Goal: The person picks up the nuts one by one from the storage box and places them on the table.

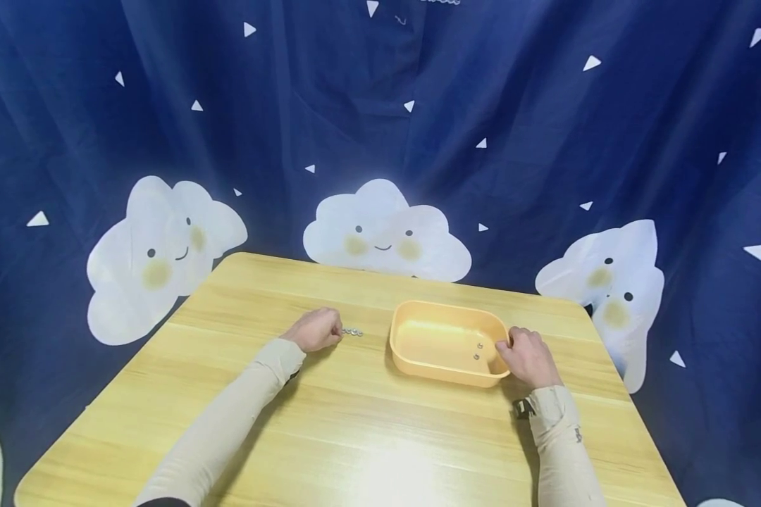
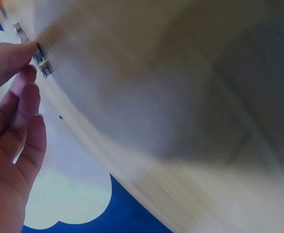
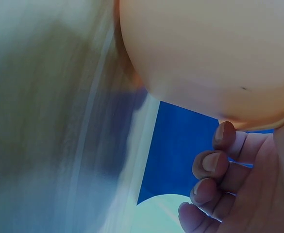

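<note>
A short row of small silvery metal nuts (image 1: 354,332) lies on the table, left of a yellow-orange plastic bin (image 1: 444,373). My left hand (image 1: 318,329) is at the left end of that row, thumb and fingertips pinching at a nut. In the left wrist view the thumb overlaps the nuts (image 2: 45,69), and the other fingers are bent beneath it. Two nuts (image 1: 477,356) sit on the bin's floor toward its right side. My right hand (image 1: 530,356) grips the bin's right rim, thumb over the edge and fingers (image 3: 212,162) curled outside.
The wooden table (image 1: 330,436) has rounded corners and a glare spot near its front. A dark blue curtain (image 1: 355,127) with white clouds and triangles hangs close behind and beside it.
</note>
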### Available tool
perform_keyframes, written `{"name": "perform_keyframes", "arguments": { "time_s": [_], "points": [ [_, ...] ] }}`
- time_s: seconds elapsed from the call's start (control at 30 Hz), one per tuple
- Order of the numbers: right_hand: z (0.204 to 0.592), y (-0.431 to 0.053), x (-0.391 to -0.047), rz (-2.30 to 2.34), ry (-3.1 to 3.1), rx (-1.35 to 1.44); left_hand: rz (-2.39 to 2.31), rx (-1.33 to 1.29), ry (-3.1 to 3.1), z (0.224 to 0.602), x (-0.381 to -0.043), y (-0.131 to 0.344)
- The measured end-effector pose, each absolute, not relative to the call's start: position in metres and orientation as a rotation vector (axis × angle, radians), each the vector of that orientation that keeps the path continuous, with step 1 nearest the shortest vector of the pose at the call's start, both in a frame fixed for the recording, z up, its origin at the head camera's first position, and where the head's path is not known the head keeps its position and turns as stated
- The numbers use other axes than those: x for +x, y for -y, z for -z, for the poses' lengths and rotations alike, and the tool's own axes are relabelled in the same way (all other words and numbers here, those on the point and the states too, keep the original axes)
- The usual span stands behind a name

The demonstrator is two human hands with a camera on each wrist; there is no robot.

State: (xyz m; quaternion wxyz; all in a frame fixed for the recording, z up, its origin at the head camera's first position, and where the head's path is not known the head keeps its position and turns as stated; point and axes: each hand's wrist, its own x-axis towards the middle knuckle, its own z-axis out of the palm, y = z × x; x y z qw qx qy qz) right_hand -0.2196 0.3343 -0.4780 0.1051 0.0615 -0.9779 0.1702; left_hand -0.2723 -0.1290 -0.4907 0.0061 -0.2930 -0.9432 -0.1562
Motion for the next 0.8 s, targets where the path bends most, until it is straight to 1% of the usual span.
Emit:
{"name": "perform_keyframes", "arguments": {
  "time_s": [0.4,0.8],
  "points": [
    [0.4772,-0.334,-0.2204,-0.512,2.889,0.18,0.481,-0.936,2.91,0.4946,-0.2711,0.1295],
    [0.4766,-0.3349,-0.219,-0.484,2.884,0.182,0.49,-0.844,2.922,0.4906,-0.2632,0.1296]
  ]
}}
